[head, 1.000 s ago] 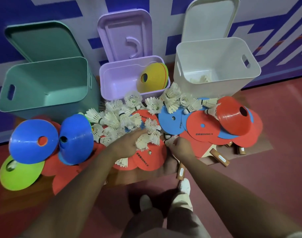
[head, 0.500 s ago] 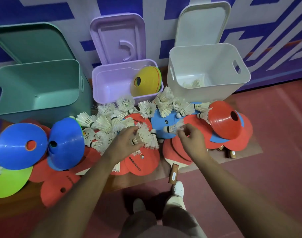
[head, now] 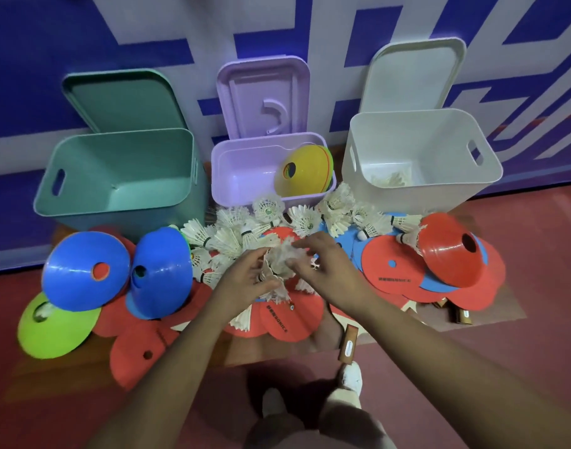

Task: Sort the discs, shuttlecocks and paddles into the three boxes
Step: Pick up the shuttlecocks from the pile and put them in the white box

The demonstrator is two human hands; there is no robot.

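Observation:
White shuttlecocks (head: pixel 242 231) lie heaped over red and blue paddles (head: pixel 388 270) in front of three open boxes. My left hand (head: pixel 245 280) grips a bunch of shuttlecocks (head: pixel 276 270) above a red paddle (head: pixel 290 315). My right hand (head: pixel 326 267) meets it from the right and pinches the feathers of that same bunch. The green box (head: pixel 115 202) holds nothing visible. Yellow discs (head: pixel 305 170) stand in the purple box (head: pixel 245 192). A few shuttlecocks lie in the white box (head: pixel 391 196).
Two blue discs (head: pixel 86 267) and a green disc (head: pixel 57 328) lie at left, with red discs (head: pixel 141 351) under them. A red disc (head: pixel 452 251) rests on the paddles at right. Lids lean on the wall behind each box. My shoes (head: pixel 350 377) stand below the pile.
My hands have come together at the middle of the pile. The right hand brought its shuttlecock left to the bunch in my left hand, and both rose a little.

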